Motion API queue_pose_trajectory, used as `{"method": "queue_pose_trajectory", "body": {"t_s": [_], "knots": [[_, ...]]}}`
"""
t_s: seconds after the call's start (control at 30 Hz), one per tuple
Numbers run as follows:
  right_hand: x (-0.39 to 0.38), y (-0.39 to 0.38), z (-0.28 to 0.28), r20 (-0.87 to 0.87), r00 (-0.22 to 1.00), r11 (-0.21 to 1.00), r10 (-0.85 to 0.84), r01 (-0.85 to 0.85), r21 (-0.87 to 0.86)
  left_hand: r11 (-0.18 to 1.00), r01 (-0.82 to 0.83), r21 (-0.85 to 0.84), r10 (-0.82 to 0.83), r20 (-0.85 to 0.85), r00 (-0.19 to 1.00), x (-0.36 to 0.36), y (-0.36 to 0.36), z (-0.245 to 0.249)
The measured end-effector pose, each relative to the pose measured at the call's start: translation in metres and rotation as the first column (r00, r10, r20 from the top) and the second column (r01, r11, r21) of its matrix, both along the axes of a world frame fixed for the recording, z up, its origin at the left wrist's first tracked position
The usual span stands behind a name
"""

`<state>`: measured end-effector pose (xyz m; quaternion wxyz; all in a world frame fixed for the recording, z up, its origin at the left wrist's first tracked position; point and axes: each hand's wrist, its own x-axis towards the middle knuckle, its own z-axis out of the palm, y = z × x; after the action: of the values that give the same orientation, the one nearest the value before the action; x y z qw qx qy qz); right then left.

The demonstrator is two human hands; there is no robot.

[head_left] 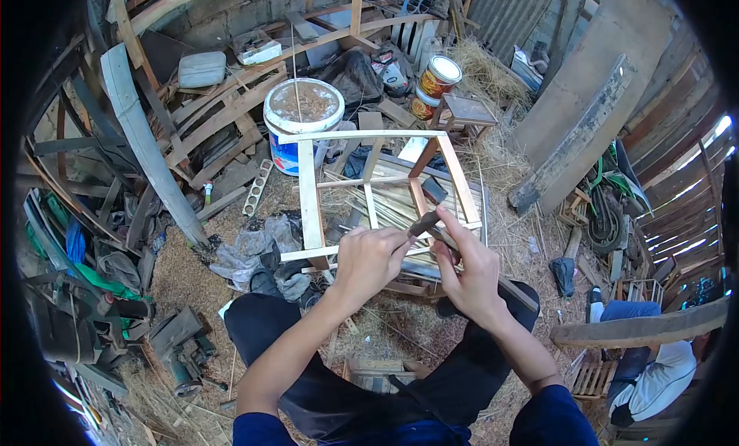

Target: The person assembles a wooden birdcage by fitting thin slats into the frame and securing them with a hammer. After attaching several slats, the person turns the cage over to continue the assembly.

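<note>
A light wooden frame (310,192) of thin slats stands on the straw-covered ground in front of my knees. My left hand (369,263) grips the handle of a hammer (431,193), whose dark head is raised over the frame's near right corner. Beside it, my right hand (471,267) rests on the frame's near rail, fingers pinched together at the slat just below the hammer head. What the fingers pinch is too small to tell. The two hands are close together, almost touching.
A white bucket (304,111) of sawdust stands behind the frame, with paint cans (439,76) and a small stool (466,111) beyond. Planks and scrap wood are piled at left and rear. A power tool (181,350) lies lower left. Another person (654,369) sits at lower right.
</note>
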<state>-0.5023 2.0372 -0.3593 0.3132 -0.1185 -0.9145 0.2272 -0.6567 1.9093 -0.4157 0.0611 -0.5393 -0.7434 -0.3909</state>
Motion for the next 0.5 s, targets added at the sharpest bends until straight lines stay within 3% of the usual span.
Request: {"method": "queue_pose_trajectory", "body": {"t_s": [0.3,0.4,0.5], "knots": [[-0.001,0.004,-0.003,-0.072,0.997,1.0,-0.002,0.004,0.026,1.0,0.005,0.027,-0.003,-0.063,0.998,0.002,0.005,0.0],[0.003,0.006,0.002,0.022,1.0,0.999,-0.012,0.01,0.053,1.0,0.011,-0.008,-0.011,-0.077,0.997,0.003,0.005,0.0],[-0.005,0.005,-0.01,-0.305,0.952,0.999,0.005,0.006,0.034,1.0,0.008,0.03,-0.004,-0.109,0.994,0.004,0.006,-0.004]]}}
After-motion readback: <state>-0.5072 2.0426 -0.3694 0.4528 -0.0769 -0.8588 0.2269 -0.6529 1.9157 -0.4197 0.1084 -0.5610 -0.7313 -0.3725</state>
